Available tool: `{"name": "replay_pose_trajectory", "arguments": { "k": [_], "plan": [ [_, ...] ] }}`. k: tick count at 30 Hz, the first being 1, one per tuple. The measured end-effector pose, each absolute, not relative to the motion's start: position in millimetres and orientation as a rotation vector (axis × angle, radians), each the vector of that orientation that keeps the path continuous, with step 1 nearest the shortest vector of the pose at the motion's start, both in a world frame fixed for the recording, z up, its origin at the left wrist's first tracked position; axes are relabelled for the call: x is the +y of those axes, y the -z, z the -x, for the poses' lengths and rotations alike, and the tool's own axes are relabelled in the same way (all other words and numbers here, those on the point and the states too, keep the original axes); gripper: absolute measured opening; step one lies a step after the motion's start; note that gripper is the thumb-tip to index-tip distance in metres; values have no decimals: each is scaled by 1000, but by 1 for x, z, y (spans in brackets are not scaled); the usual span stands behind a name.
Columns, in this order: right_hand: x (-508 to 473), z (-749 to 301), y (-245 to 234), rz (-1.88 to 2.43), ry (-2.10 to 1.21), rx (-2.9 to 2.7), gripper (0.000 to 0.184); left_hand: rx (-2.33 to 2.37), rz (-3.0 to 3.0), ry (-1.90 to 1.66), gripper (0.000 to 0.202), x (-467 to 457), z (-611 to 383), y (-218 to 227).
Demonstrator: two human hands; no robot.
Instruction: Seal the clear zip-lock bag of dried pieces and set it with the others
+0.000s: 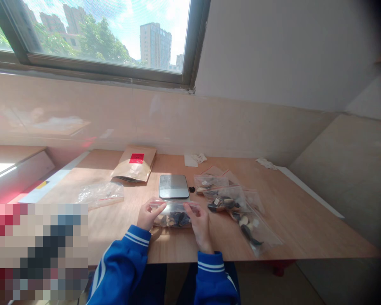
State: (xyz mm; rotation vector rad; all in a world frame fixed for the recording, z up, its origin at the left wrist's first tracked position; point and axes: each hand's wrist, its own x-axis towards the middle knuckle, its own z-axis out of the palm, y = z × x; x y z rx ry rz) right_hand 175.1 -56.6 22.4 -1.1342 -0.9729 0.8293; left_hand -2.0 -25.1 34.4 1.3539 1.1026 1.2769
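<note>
At lower centre, my left hand (148, 216) and right hand (199, 223) pinch the limp, light, slippery filled bag (174, 216) by its top corners.

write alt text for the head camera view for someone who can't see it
A person in blue sleeves holds a small clear zip bag of dark and pale pieces at its top edge, left hand and right hand at either end, over a wooden table. Behind it sits a small scale; filled bags lie to the right, a brown pouch farther back.
</note>
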Motion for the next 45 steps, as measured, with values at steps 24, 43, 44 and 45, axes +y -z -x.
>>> {"name": "replay_pose_trajectory", "arguments": {
  "k": [24, 43, 44, 45],
  "plan": [
    [-50, -171, -10, 1113, -1087, -1029, 42, 1040, -1396, -1215, 27, -24, 1, -31],
    [-52, -160, -22, 1072, -889, -1030, 28, 1034, -1341, -1224, 27, -27, -1, -40],
    [-53, -161, -23, 1051, -937, -1035, 28, 1016, -1346, -1213, 27, -27, -1, -40],
    [-54, -162, -25, 1026, -1001, -1043, 29, 1002, -1356, -1204, 27, -27, -1, -40]
  ]
}}
